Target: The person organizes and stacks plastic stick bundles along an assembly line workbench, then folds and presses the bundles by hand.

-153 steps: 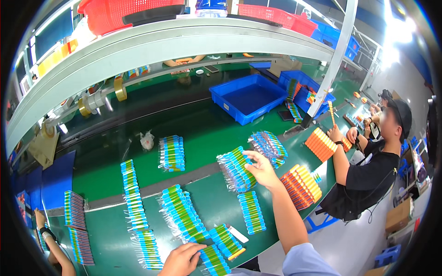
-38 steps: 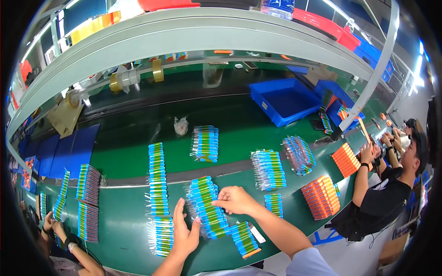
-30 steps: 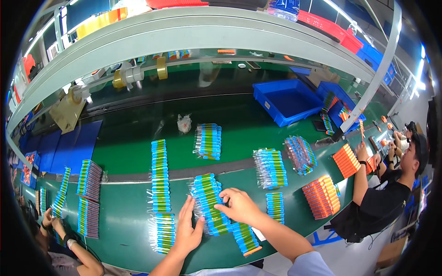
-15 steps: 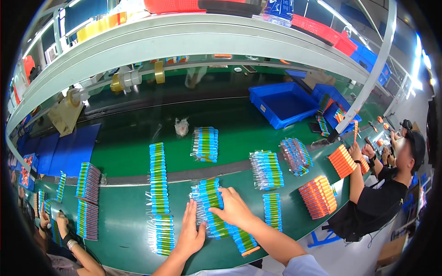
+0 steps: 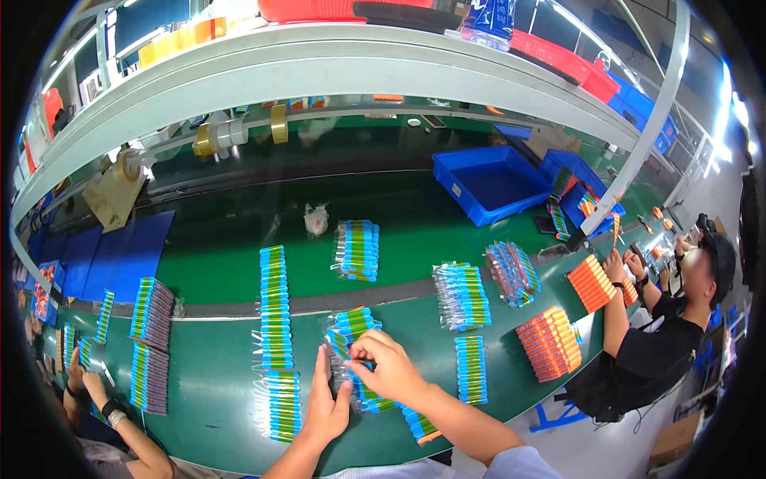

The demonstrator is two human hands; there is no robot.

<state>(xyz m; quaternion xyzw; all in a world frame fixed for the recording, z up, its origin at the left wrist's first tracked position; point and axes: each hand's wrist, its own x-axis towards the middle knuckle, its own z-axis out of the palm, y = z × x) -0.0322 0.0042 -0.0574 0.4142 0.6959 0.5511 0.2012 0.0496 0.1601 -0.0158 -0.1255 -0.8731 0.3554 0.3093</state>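
A stack of slim blue-and-green sticks with clear wrapping [image 5: 356, 321] lies at the front middle of the green table. My left hand [image 5: 325, 405] stands along the stack's left side, fingers stretched and thumb apart, so it is open. Over the stack, my right hand [image 5: 388, 370] is closed, thumb and fingers pinching one of the blue-and-green sticks [image 5: 339, 345]. The palm hides much of the pile. Under my right forearm, another row of such sticks [image 5: 416, 423] sticks out, with an orange end piece at its near end.
A long column of the same sticks [image 5: 276, 311] lies left of my hands, with more bundles [image 5: 461, 297] to the right. Orange stacks [image 5: 549, 343] stand near a co-worker [image 5: 664, 303]. Beyond are a blue tray [image 5: 491, 182] and an overhead frame [image 5: 343, 64]. Another person's hands [image 5: 96, 387] work far left.
My right hand has gone from spread fingers on the stack to a pinch, shifting slightly left. The top of the stack looks disturbed. My left hand stays almost in place.
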